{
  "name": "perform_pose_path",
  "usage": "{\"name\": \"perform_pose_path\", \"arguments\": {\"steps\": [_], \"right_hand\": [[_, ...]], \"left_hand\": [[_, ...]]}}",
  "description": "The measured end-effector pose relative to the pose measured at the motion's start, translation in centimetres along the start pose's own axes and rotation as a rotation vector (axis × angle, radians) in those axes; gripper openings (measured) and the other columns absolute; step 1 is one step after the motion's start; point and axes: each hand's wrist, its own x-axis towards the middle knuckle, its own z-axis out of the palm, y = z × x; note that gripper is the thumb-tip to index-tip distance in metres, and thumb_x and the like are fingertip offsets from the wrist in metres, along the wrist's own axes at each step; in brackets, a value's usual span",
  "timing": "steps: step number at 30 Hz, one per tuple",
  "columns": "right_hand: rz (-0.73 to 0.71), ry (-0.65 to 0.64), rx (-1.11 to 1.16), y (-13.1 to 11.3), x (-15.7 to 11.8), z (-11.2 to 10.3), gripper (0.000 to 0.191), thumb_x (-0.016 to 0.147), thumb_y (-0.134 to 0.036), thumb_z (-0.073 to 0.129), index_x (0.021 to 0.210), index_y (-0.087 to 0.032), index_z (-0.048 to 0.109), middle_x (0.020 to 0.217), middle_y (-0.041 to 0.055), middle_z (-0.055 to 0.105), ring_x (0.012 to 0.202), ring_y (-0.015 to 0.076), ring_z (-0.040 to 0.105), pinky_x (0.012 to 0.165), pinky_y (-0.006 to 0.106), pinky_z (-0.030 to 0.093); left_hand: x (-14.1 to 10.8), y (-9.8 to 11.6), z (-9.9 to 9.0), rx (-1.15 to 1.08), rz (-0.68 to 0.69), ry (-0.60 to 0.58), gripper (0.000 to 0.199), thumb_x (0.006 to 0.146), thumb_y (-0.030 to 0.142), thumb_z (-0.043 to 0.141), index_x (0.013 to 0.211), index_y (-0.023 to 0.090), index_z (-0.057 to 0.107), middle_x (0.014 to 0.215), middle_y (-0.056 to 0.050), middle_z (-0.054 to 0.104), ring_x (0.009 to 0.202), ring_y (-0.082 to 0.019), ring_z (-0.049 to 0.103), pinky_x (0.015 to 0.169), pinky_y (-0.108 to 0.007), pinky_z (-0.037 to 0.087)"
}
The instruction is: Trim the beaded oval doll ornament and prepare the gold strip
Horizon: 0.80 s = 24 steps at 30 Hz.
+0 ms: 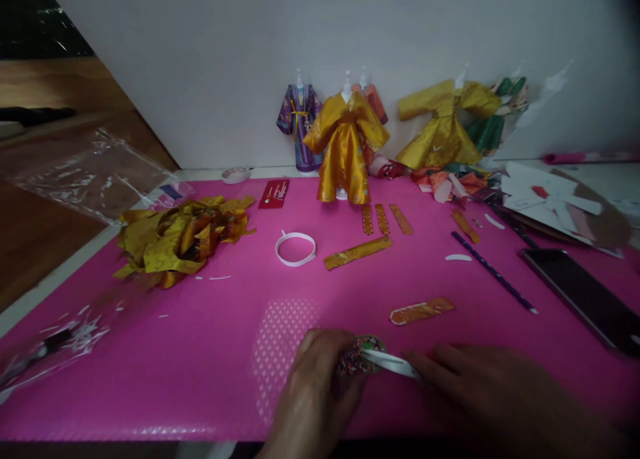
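No text is legible, the pale print on the red card (274, 194) being too small.

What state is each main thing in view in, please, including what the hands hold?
Bead container, open, held in left hand
White tweezers, tip at beads, pinched in right hand
Nearest orange strip, flat, pointed end edged in white
Gold dress, upright
Yellow scraps, crumpled in a heap
Phone, screen dark
Purple pencil, lying flat
White band, looped
Red card, flat

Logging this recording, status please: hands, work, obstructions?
Left hand holding multicoloured beads. Right hand holding white tweezers, tips at beads. Orange strip beyond, not blocking.
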Motion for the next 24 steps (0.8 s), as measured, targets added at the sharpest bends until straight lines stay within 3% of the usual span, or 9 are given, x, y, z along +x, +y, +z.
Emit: {"name": "perform_pose_path", "arguments": {"steps": [24], "right_hand": [[0.004,-0.07,-0.014,0.06,-0.19,0.05,0.051,0.07,0.002,0.05,0.112,-0.026,0.054,0.079,-0.0038,0.068,0.053,0.0185,0.065,0.05,0.035,0.037]], "left_hand": [[0.16,-0.1,-0.06,-0.008,0.015,-0.002,0.041,0.085,0.002,0.067,0.117,0.026,0.057,0.104,-0.003,0.066,0.094,-0.022,0.063,0.079,-0.036,0.056]]}}
